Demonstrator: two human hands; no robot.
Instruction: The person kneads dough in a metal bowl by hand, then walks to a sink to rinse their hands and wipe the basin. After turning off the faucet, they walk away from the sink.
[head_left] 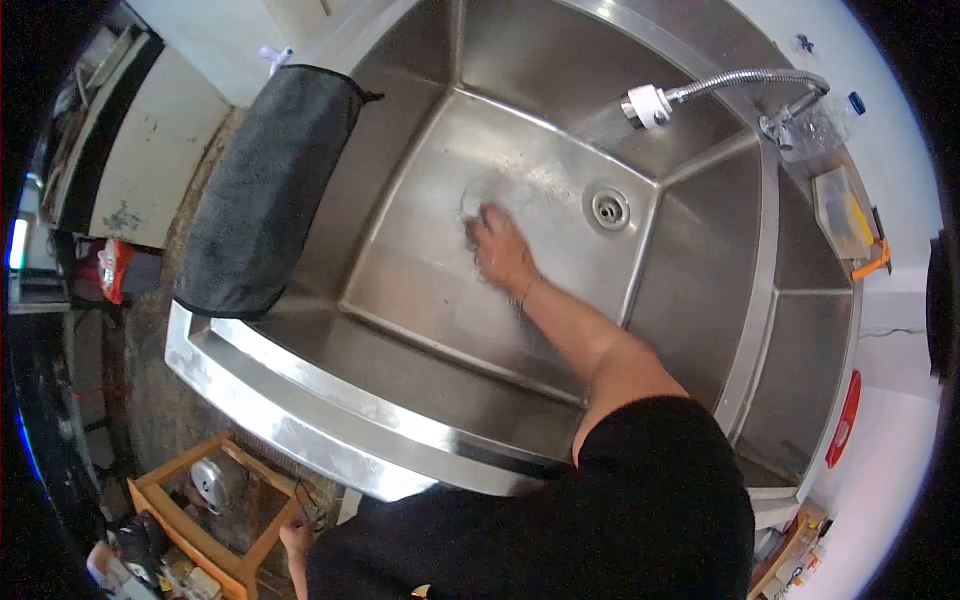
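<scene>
My right hand (503, 255) reaches down to the floor of a large steel sink (420, 235), left of the drain (609, 209). Its fingers are bent and blurred, pressed round something small and greyish at their tips that I cannot make out. Water runs from the white spray head (648, 107) of a flexible faucet at the upper right, and the sink floor is wet. My left hand (297, 537) is low at the left, outside the sink, beside a wooden frame; its fingers are too small and dark to read.
A dark grey cloth (268, 190) hangs over the sink's left edge. Behind the faucet stand a clear plastic bottle (815, 135) and a plastic container (842, 215). The wooden frame (180, 515) is at the lower left, below the sink's front rim (300, 440).
</scene>
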